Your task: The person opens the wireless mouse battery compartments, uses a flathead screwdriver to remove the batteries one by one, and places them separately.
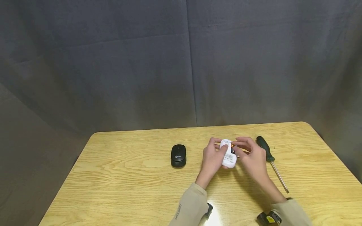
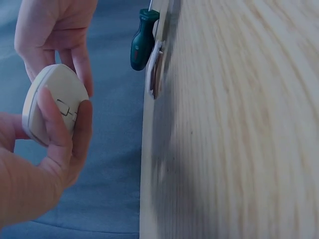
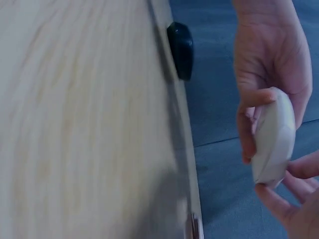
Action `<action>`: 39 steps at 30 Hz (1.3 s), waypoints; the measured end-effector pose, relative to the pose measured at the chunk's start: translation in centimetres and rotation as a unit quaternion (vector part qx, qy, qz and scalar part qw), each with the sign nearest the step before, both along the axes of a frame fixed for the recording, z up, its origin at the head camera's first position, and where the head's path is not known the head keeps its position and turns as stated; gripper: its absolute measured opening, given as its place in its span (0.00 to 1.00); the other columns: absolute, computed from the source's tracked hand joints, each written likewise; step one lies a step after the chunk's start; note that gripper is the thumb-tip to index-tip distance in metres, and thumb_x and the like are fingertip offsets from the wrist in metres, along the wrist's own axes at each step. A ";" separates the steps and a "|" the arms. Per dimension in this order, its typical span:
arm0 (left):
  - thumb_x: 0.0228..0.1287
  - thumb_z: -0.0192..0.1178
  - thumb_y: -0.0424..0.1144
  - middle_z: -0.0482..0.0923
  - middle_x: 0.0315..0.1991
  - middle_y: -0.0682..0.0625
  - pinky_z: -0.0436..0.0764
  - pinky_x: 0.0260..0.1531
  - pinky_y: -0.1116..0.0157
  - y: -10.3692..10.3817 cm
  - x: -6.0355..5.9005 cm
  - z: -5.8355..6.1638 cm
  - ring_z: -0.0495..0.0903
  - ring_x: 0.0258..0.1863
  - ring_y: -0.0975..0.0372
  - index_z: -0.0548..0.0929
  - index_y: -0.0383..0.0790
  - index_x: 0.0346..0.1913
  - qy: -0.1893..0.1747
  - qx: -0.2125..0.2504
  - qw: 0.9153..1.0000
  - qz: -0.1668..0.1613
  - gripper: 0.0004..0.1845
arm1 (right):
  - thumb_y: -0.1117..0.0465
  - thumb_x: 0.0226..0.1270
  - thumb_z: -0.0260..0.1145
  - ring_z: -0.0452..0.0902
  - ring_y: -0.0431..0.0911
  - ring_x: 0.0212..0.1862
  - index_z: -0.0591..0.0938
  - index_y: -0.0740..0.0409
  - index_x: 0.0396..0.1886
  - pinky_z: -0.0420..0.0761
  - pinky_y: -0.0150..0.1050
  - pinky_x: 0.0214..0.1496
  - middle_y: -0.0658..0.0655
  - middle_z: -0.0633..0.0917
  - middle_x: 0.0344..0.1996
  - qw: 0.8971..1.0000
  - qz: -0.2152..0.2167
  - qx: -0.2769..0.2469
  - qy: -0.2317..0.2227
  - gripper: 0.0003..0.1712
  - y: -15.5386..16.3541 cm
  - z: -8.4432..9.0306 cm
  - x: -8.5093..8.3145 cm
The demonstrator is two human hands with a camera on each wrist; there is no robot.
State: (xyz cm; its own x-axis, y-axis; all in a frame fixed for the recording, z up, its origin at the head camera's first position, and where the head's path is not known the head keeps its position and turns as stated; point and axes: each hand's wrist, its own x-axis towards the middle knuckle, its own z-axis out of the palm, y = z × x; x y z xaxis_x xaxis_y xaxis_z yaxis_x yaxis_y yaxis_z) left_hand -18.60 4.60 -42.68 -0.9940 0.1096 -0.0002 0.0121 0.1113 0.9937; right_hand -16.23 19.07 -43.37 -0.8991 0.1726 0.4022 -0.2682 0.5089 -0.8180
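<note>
A white computer mouse [image 1: 228, 160] is held underside up above the table, its battery compartment uncovered. An orange and black battery [image 1: 233, 147] shows in that slot. My left hand [image 1: 212, 158] grips the mouse from its left side, thumb across the underside and fingers beneath, as the left wrist view also shows. From the other side my right hand [image 1: 254, 160] has its thumb and fingertips bent at the mouse's edge, right by the battery. In the right wrist view those fingertips [image 3: 266, 191] pinch one end of the white shell, with the compartment hidden there.
A black mouse [image 1: 178, 156] rests on the wooden table [image 1: 127, 182] to the left. On the right lies a screwdriver [image 1: 263, 145] with a dark green handle. A small flat piece [image 2: 155, 69] lies near the table's far edge, beside that handle. Behind hangs a grey curtain [image 1: 141, 78].
</note>
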 end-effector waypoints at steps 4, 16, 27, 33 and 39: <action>0.71 0.63 0.35 0.80 0.35 0.47 0.82 0.12 0.59 0.3 0.2 -0.1 0.78 0.21 0.64 0.79 0.35 0.55 0.020 -0.044 0.999 0.022 0.13 | 0.71 0.72 0.66 0.84 0.32 0.42 0.81 0.68 0.56 0.82 0.25 0.43 0.65 0.89 0.46 0.996 0.022 -0.063 -0.064 0.15 0.3 0.5 0.0; 0.69 0.65 0.34 0.84 0.35 0.46 0.81 0.32 0.68 0.9 0.7 -0.4 0.81 0.31 0.64 0.81 0.33 0.51 0.083 -0.126 0.988 0.036 0.12 | 0.71 0.75 0.59 0.82 0.34 0.42 0.72 0.77 0.62 0.84 0.30 0.47 0.56 0.85 0.44 0.957 0.053 -0.208 -0.196 0.19 1.1 1.2 -0.3; 0.71 0.63 0.36 0.82 0.37 0.46 0.79 0.10 0.65 1.3 0.9 0.2 0.78 0.22 0.65 0.80 0.35 0.55 0.035 -0.066 0.997 0.026 0.14 | 0.75 0.72 0.62 0.83 0.37 0.40 0.74 0.74 0.55 0.84 0.29 0.45 0.47 0.86 0.34 0.942 0.052 -0.294 -0.151 0.14 1.2 1.2 -0.2; 0.71 0.63 0.36 0.82 0.37 0.47 0.78 0.09 0.66 1.3 1.0 0.7 0.77 0.22 0.66 0.81 0.35 0.55 0.032 -0.059 0.997 0.031 0.13 | 0.78 0.69 0.63 0.84 0.38 0.39 0.80 0.67 0.45 0.84 0.28 0.44 0.48 0.87 0.32 0.938 0.052 -0.325 -0.110 0.08 0.9 0.8 -0.1; 0.71 0.63 0.35 0.81 0.35 0.47 0.78 0.08 0.65 1.3 1.1 0.9 0.76 0.20 0.66 0.81 0.35 0.55 0.037 -0.055 0.997 0.033 0.13 | 0.78 0.66 0.65 0.83 0.39 0.40 0.81 0.69 0.46 0.82 0.27 0.42 0.48 0.87 0.33 0.939 0.058 -0.323 -0.102 0.10 0.8 0.6 -0.2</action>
